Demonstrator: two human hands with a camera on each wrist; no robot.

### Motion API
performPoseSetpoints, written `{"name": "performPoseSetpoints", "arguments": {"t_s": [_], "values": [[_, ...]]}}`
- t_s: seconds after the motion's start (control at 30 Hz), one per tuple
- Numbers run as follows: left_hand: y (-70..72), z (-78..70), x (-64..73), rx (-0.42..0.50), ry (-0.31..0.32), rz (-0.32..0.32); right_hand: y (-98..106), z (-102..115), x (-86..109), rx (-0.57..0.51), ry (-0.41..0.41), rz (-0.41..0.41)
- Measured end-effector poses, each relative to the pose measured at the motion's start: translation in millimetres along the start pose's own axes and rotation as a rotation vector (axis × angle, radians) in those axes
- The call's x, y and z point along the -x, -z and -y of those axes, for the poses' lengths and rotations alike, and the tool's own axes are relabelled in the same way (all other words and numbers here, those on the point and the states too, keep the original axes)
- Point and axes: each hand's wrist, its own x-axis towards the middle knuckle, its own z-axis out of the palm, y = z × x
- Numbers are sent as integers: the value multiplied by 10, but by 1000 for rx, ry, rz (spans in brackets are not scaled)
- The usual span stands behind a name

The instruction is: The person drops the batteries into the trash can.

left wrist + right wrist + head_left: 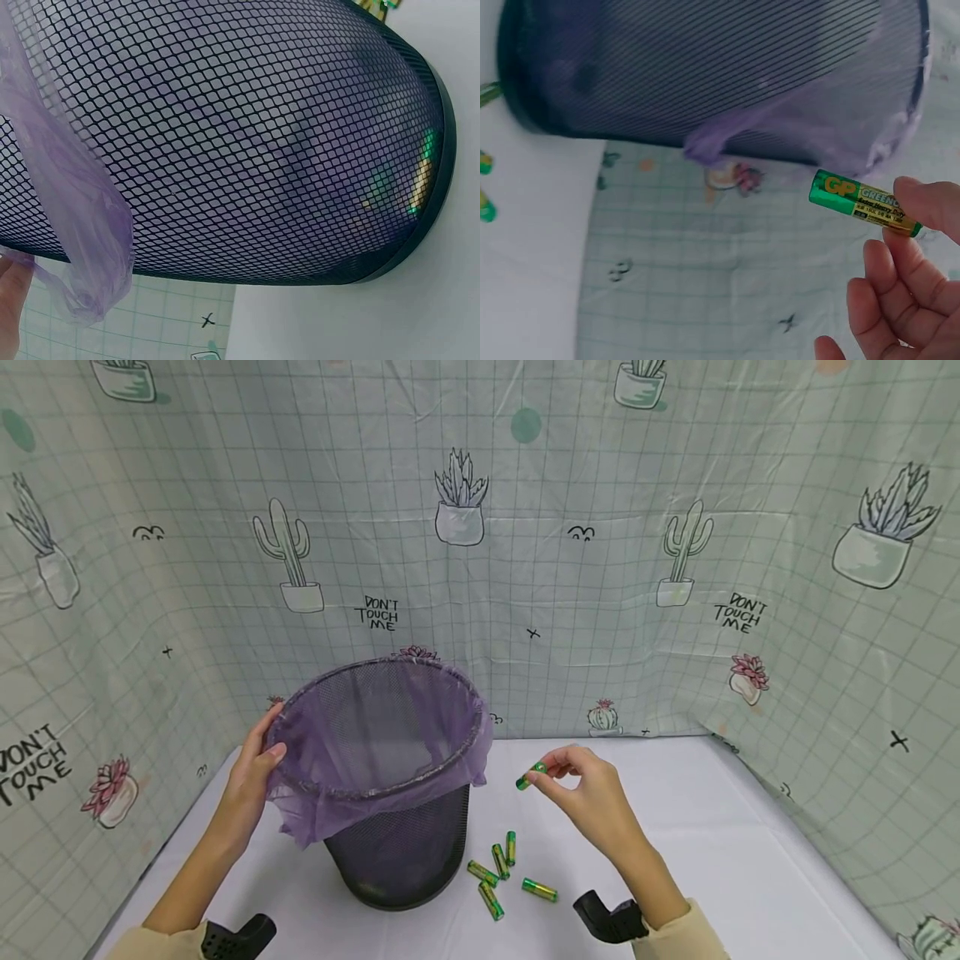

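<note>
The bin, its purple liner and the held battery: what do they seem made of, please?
Bin: probably dark-coated metal, given its fine, stiff-looking mesh. Liner: thin, slightly glossy plastic film, being translucent and wrinkled. Held battery: likely metal-cased, with a shiny printed finish showing green sheen.

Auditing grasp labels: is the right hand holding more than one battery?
No, the right wrist view shows the right hand pinching a single green battery.

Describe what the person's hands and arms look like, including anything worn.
The left hand and right hand are ungloved. Beige sleeves show at the bottom of the head view. Beside each is a black, bent fitting; the left one has small holes.
</note>
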Motion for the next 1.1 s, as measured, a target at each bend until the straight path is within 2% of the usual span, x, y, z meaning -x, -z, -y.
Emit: {"name": "performPoseSetpoints", "arguments": {"t_s": [0.2,0.37,0.47,0.57,0.67,0.87,1.1], "values": [[4,3,1,-2,-7,0,55,346,-168,-30,117,-48],[5,6,5,-5,-5,0,52,589,-283,-70,221,-117],[4,6,4,0,-5,4,28,709,-345,-87,275,-131],[3,5,1,1,-2,5,-20,787,-392,-82,327,-108],[2,4,0,-1,2,6,-74,834,-419,-50,355,-52],[2,6,-4,0,0,4,-133,875,-448,52,354,73],[15,17,6,-7,2,-2,-116,903,-501,208,378,159]]}}
